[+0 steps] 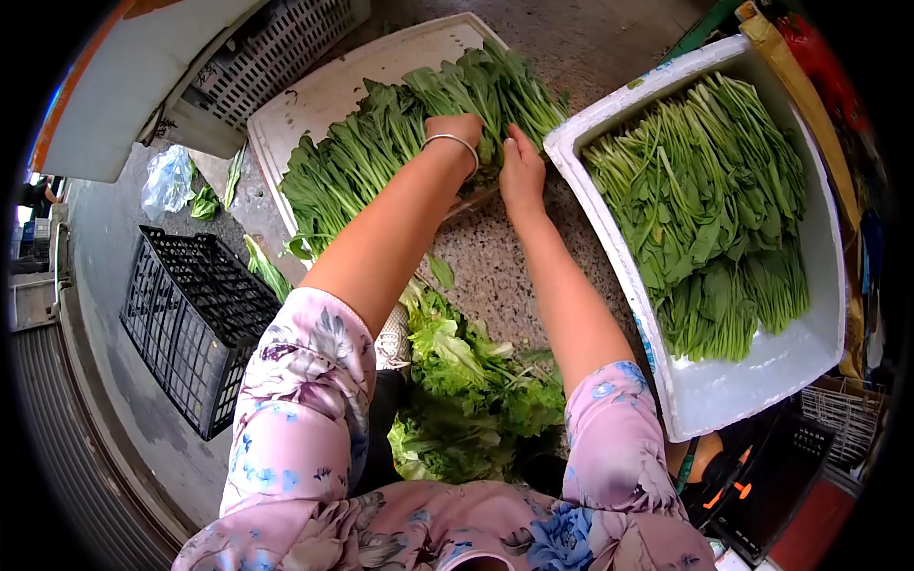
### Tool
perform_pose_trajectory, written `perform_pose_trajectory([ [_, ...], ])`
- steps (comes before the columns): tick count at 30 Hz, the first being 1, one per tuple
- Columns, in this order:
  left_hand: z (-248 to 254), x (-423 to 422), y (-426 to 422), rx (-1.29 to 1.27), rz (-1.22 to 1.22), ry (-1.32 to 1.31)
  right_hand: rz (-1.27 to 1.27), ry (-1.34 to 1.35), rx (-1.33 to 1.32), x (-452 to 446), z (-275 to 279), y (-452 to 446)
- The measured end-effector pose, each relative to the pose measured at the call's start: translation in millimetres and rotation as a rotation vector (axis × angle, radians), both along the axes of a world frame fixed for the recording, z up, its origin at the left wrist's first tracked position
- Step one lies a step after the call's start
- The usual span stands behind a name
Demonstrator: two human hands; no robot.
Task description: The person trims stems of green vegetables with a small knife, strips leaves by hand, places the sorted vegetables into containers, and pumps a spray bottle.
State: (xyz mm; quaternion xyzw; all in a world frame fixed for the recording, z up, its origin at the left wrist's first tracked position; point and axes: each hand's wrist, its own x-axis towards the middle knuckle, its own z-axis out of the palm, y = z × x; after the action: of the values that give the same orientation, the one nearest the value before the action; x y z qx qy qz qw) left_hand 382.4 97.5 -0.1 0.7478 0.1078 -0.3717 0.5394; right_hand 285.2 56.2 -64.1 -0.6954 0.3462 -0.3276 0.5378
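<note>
Long-stemmed leafy greens (357, 157) lie in a wide row on a white foam lid (295, 105). My left hand (455, 130), with a bracelet at the wrist, reaches into the right part of this row. Its fingers are curled down into the greens, and their tips are hidden. Just right of it, my right hand (522, 173) is held on edge at the near side of the row, its fingers stretched out and the thumb uppermost against the leaves.
At right a white foam box (609, 224) holds stacked bunches of similar greens (705, 209). Loose lettuce leaves (466, 390) lie on the ground below my arms. A black plastic crate (190, 324) stands at left, near a clear plastic bag (167, 183). A grey slotted crate (271, 62) is behind.
</note>
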Motion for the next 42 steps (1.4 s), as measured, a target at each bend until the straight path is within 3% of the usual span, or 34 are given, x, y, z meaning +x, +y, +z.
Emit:
perform_pose_trajectory([
  [6,39.1,-0.3,28.7,-0.064,-0.199,0.063,-0.018,0.061,0.035,-20.8,19.7,23.4],
  [8,34.1,10.7,49.1,-0.080,-0.280,-0.010,-0.083,0.215,-0.205,-11.6,17.7,28.4],
  [9,29.0,16.1,60.8,-0.097,-0.361,-0.074,-0.079,0.211,-0.202,-3.2,20.5,33.3],
  [10,24.7,18.2,74.3,-0.091,-0.356,-0.076,0.005,0.421,-0.315,7.6,24.3,39.7],
  [12,18.2,18.7,108.8,-0.176,-0.159,-0.266,0.294,0.727,-0.548,20.9,8.4,49.6],
  [13,17.8,17.3,130.8,-0.132,-0.121,-0.346,0.298,0.716,-0.546,23.2,9.2,51.6],
  [16,-45.7,43.5,208.0,-0.017,0.096,-0.632,0.324,0.587,-0.587,15.6,17.5,50.9],
  [19,-119.1,45.6,279.5,0.245,0.419,-0.675,0.238,0.489,-0.595,-21.6,35.9,56.1],
  [20,-131.6,40.1,296.2,0.317,0.412,-0.525,0.179,0.474,-0.581,-40.1,36.3,60.0],
  [22,-158.9,31.0,316.5,0.066,0.448,0.032,0.321,0.488,-0.169,-85.4,38.4,64.8],
  [23,-158.4,20.5,315.9,-0.029,0.523,0.257,0.525,0.652,-0.098,-113.2,50.8,64.1],
  [24,-162.1,17.5,317.8,-0.153,0.578,0.365,0.724,0.812,-0.016,-143.5,68.2,60.8],
  [26,-155.7,8.2,309.9,-0.361,0.519,0.360,0.993,0.896,-0.190,-210.6,96.2,52.4],
  [28,-158.8,13.4,306.7,-0.438,0.450,0.330,0.846,0.990,-0.072,-267.6,146.8,47.3],
  [29,-176.1,19.2,312.0,-0.468,0.384,0.309,0.612,0.993,-0.022,-294.1,177.5,50.9],
  [30,-187.2,27.2,316.1,-0.434,0.373,0.317,0.404,0.849,-0.137,-327.7,193.5,53.8],
  [31,-189.9,36.2,319.7,-0.371,0.322,0.330,0.194,0.874,-0.234,-358.8,211.5,56.7],
  [33,-211.3,52.2,322.1,-0.355,0.282,0.243,-0.209,0.588,-0.153,-425.8,238.5,71.1],
  [35,-212.5,63.2,324.2,-0.379,0.238,0.255,-0.605,0.472,-0.147,-474.7,261.6,101.5],
  [38,-243.1,93.0,326.9,-0.340,0.202,0.272,-1.120,0.310,-0.006,-560.5,243.6,144.9],
  [41,-283.8,128.4,325.7,-0.285,0.169,0.247,-1.282,0.430,0.109,-625.7,192.0,172.6],
  [42,-256.9,106.9,314.2,-0.191,0.223,0.154,-1.262,0.466,0.132,-622.9,187.6,175.2],
])
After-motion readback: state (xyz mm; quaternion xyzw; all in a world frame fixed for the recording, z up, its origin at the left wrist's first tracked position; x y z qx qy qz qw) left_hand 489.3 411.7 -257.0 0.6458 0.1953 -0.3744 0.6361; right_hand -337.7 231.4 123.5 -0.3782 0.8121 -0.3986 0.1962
